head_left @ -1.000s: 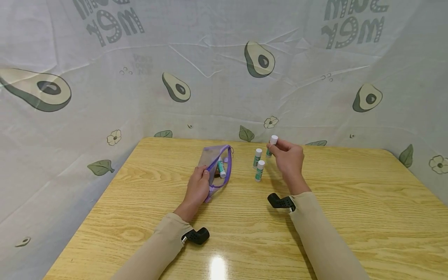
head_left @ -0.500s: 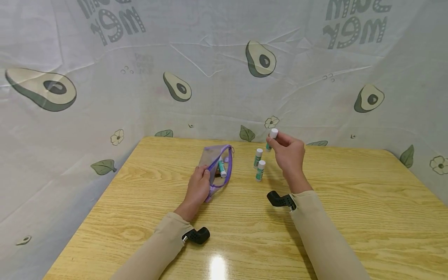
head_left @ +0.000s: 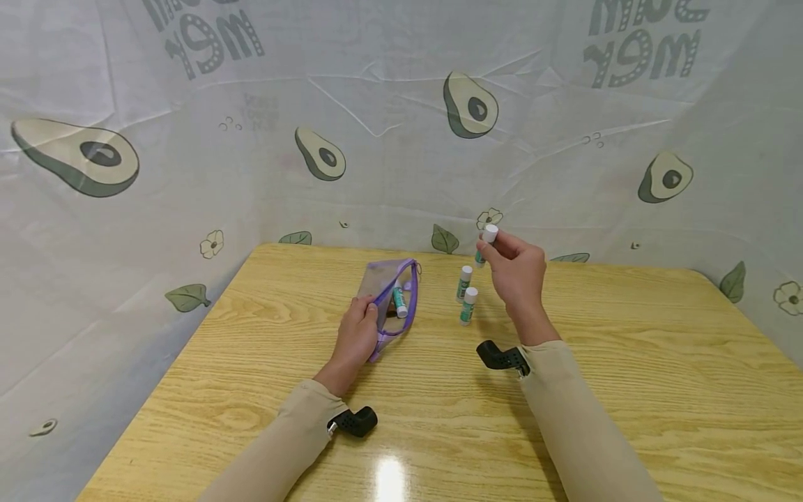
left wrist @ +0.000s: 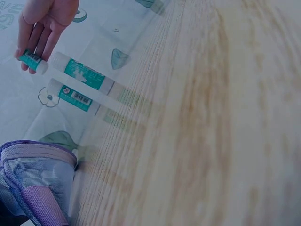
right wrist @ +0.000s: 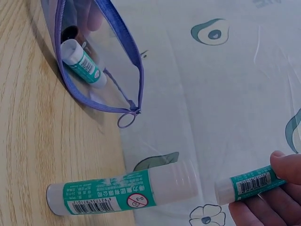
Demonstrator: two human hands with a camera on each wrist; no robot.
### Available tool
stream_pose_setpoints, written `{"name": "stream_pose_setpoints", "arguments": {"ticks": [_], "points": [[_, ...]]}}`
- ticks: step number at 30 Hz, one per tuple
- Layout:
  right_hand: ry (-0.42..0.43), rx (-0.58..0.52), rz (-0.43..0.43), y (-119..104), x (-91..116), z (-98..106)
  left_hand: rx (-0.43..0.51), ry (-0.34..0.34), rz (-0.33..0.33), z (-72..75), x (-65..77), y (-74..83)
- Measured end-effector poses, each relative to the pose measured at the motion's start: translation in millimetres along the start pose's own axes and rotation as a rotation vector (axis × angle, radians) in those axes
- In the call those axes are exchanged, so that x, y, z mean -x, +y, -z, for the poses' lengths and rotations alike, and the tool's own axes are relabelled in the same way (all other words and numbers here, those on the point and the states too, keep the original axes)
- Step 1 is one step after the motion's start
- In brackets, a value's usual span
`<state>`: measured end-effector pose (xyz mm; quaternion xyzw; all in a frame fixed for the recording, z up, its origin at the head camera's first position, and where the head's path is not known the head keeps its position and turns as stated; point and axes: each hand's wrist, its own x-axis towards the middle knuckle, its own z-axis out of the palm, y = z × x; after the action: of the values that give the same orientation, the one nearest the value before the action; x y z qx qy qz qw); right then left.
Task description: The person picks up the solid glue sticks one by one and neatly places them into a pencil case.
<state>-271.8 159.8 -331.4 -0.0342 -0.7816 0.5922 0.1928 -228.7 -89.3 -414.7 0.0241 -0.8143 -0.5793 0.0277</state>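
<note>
My left hand (head_left: 356, 336) grips the side of a mesh zip pouch (head_left: 378, 275) with purple trim, its mouth gaping to the right. A glue stick (right wrist: 84, 66) with a green label lies inside, beside a dark brown object (right wrist: 71, 34). Between thumb and fingers, my right hand (head_left: 522, 279) pinches another glue stick (head_left: 489, 234), white cap up, raised above the table's far edge. Two more glue sticks stand upright on the table between the hands: a rear glue stick (head_left: 464, 284) and a front glue stick (head_left: 468, 307).
The wooden table (head_left: 426, 404) reaches back to a pale hanging cloth (head_left: 389, 202) printed with avocados, which also runs along the left side. Each sleeve carries a black wrist camera, the left camera (head_left: 355, 422) and the right camera (head_left: 502, 357).
My right hand has lifted its glue stick up from near the table and drawn it slightly left. The left hand and pouch stay about where they were.
</note>
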Motion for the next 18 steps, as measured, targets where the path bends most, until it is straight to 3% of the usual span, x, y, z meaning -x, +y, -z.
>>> {"name": "stream_pose_setpoints", "arguments": {"ticks": [18], "points": [[-0.062,-0.019,0.062,-3,7,-16,-0.015,0.0,-0.005,-0.2,-0.3,0.1]]}}
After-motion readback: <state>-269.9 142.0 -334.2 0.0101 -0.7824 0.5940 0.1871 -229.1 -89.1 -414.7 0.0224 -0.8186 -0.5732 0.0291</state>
